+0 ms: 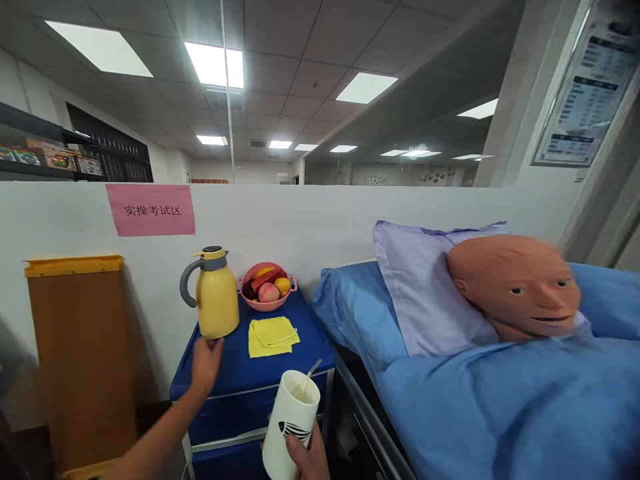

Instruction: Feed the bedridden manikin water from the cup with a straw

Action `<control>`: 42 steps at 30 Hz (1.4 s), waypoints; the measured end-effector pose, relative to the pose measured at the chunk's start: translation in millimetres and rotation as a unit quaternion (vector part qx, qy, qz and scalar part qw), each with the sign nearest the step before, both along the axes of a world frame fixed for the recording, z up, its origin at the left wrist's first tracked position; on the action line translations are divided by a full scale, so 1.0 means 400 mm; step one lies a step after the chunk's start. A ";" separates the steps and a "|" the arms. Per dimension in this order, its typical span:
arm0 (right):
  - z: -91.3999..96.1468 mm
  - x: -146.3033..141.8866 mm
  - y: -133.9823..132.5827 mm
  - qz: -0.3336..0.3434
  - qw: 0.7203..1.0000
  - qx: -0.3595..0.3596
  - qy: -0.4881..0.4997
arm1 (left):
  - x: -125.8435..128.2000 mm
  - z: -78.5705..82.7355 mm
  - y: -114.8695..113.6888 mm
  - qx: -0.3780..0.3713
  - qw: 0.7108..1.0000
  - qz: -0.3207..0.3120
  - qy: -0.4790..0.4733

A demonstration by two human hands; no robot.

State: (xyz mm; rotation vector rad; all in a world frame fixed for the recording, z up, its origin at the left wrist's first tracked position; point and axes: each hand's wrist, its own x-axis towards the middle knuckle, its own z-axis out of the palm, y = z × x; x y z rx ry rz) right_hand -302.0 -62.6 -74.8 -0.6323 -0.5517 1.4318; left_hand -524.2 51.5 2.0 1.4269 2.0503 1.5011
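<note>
My right hand grips a tall white cup from below at the bottom middle of the view; a spoon or straw sticks out of it. My left hand reaches over the blue bedside cabinet with its fingertips at the base of a yellow thermos jug that has a grey handle. Its fingers look loosely apart and hold nothing. A folded yellow cloth lies beside the jug. A pink bowl of fruit stands behind the cloth.
A training manikin lies in a bed on the right, head on a lilac pillow, covered by a blue sheet. A white partition with a pink sign runs behind. A wooden board stands at the left.
</note>
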 end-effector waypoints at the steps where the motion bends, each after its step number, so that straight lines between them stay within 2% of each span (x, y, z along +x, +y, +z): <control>1: 0.004 0.008 -0.007 -0.002 1.000 -0.004 0.003 | 0.043 -0.025 -0.007 0.006 0.999 -0.038 0.029; 3: 0.012 0.024 -0.019 0.002 1.000 -0.004 0.004 | 0.121 -0.047 -0.001 0.009 0.975 -0.149 0.166; 6: 0.020 0.050 -0.035 0.014 1.000 0.018 -0.010 | 0.188 -0.031 0.045 -0.040 0.906 -0.243 0.343; 9: 0.021 0.079 -0.043 0.008 0.998 0.054 -0.037 | 0.191 -0.008 0.098 -0.096 0.886 -0.269 0.365; 12: 0.021 0.104 -0.042 -0.005 0.996 0.066 -0.056 | 0.168 -0.006 0.120 -0.132 0.885 -0.272 0.354; 17: 0.032 0.117 -0.045 0.018 0.998 0.040 -0.037 | 0.156 -0.008 0.089 -0.143 0.902 -0.241 0.328; 22: 0.033 0.099 -0.056 0.060 0.998 0.029 -0.010 | 0.176 0.031 0.068 -0.105 0.925 -0.222 0.291; 27: 0.013 0.088 -0.057 0.039 0.999 0.025 -0.007 | 0.165 0.065 0.045 -0.079 0.925 -0.239 0.285; 30: 0.007 0.088 -0.056 0.042 0.999 0.021 -0.005 | 0.129 0.050 0.016 -0.090 0.919 -0.247 0.294; 35: 0.003 0.090 -0.050 0.044 0.998 0.033 -0.028 | 0.089 -0.001 -0.015 -0.113 0.914 -0.243 0.305; 39: 0.002 0.096 -0.045 0.015 0.998 0.040 -0.052 | 0.144 -0.019 -0.010 -0.040 0.913 -0.253 0.319; 42: 0.010 0.105 -0.048 0.007 0.997 0.042 -0.061 | 0.217 -0.029 0.015 -0.015 0.921 -0.278 0.271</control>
